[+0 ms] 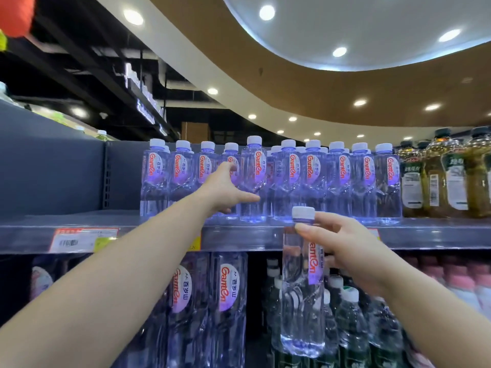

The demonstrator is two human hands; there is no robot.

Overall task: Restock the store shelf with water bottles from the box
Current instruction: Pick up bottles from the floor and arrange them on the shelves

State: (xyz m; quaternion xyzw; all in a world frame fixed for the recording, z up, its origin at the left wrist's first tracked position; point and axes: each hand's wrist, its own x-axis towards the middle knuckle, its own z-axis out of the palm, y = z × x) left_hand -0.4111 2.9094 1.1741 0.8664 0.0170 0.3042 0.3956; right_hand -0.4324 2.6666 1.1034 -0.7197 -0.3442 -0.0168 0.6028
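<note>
Recessed ceiling lights shone above a grey store shelf (265, 235) lined with "Ganten" water bottles (340, 179). Right hand (345, 251) gripped another Ganten bottle (303, 288) below the shelf edge; left hand (225, 189), fingers spread open, touched a shelved bottle (253, 179).

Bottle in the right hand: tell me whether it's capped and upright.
Capped and nearly upright. The bottle has its white cap on top, base down, leaning slightly, held near the neck by the right hand below the shelf edge.

Head view faces shelf (265, 235) closely, tilted upward
</note>
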